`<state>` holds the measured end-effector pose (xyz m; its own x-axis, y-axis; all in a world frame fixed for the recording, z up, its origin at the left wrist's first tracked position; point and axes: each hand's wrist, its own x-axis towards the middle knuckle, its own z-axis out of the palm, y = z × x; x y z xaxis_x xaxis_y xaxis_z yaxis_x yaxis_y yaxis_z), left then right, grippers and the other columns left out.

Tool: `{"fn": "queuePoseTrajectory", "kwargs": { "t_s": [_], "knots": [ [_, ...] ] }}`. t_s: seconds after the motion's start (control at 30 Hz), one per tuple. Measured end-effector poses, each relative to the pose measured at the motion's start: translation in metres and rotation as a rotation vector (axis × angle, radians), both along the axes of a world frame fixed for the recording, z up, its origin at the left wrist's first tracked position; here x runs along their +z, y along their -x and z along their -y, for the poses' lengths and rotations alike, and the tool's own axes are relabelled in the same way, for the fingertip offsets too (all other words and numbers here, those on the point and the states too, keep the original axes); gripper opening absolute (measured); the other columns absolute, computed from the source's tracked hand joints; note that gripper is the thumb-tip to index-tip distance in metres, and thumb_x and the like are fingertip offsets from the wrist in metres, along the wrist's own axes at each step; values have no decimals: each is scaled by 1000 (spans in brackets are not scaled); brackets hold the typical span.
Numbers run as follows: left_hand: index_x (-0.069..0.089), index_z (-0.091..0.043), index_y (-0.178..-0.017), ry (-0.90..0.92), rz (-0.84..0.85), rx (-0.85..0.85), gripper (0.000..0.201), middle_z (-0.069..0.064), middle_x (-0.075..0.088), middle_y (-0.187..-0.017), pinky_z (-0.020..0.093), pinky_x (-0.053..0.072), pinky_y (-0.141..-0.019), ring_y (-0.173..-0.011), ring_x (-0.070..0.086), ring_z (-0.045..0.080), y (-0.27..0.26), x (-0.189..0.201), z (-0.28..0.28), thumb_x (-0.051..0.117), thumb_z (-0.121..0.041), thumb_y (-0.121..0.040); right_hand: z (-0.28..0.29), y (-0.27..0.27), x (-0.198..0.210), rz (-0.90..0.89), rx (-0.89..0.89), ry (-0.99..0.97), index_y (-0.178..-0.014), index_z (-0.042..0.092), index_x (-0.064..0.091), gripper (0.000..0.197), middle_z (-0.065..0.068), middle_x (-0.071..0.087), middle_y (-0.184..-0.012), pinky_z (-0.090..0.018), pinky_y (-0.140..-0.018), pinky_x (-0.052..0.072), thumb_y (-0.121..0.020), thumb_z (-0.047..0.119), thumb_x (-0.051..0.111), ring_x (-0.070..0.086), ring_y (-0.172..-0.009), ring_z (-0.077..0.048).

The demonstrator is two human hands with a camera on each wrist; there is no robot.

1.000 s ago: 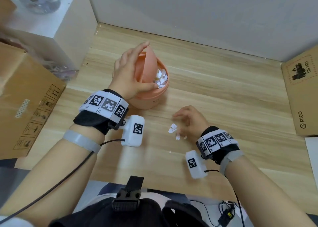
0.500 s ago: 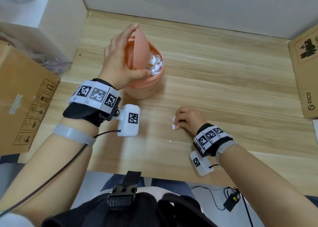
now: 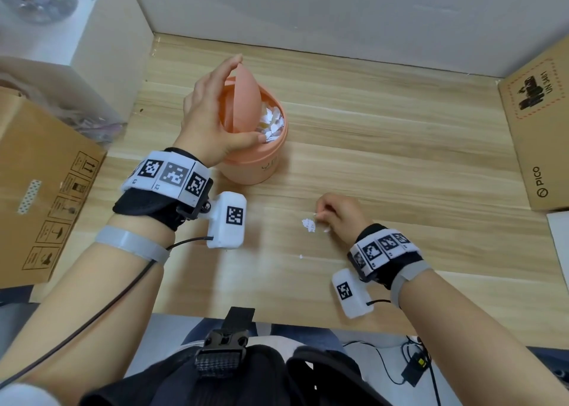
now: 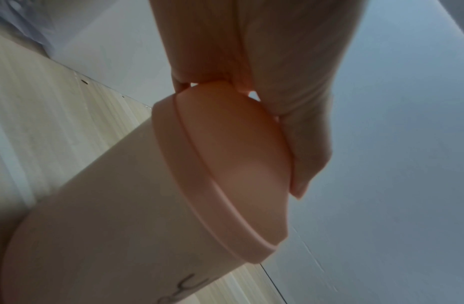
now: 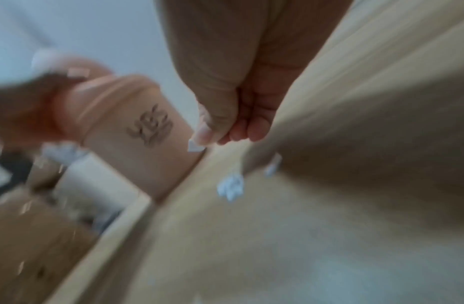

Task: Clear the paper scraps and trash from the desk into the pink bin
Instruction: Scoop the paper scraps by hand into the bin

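The pink bin (image 3: pixel 255 159), far left on the tabletop (image 3: pixel 400 146), already holds many scraps; left hand (image 3: pixel 209 119) grips its tilted lid (image 3: pixel 243 100). Right hand (image 3: pixel 341 217) fingers pinch one paper scrap (image 5: pixel 195 146); a small scrap cluster (image 3: pixel 308 224) remains beside it.

— Where did the small round pink plastic bin (image 3: pixel 255 162) stand?

— Upright on the pale wood-grain desk (image 3: pixel 385 159), toward its rear left. Its pink swing lid (image 3: pixel 243 97) was tipped up on edge, and torn white paper scraps (image 3: pixel 271 122) filled the open side almost to the rim.

— Was anything left on the desk?

— A little cluster of torn white paper bits (image 3: pixel 308 224) lay near the front, well apart from the bin, with one tiny white fleck (image 3: pixel 301 256) just nearer the desk's edge.
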<state>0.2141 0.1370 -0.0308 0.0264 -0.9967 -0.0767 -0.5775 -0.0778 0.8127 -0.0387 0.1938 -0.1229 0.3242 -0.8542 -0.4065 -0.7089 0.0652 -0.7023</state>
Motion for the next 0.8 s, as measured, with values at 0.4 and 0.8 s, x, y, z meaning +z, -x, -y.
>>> {"fn": "queuePoseTrajectory", "kwargs": {
  "t_s": [0.4,0.8],
  "knots": [
    [21,-50,-137,-5,-9,-4,102,2,30,-142,39,27,-107,-130,29,24,-1,-2,0,72,-48,-49,-9,-4,-9,-132,185,65,-102,13,67,21,0,58,-87,-22,-79,38,-81,13,64,49,-81,-10],
    [21,-48,-138,6,1,-15,103,1,31,-143,38,26,-107,-130,30,23,0,-1,0,68,-53,-47,-7,-13,-13,-213,263,55,-79,4,62,5,-7,50,-85,-23,-70,32,-81,7,61,53,-85,-25]
  ]
}}
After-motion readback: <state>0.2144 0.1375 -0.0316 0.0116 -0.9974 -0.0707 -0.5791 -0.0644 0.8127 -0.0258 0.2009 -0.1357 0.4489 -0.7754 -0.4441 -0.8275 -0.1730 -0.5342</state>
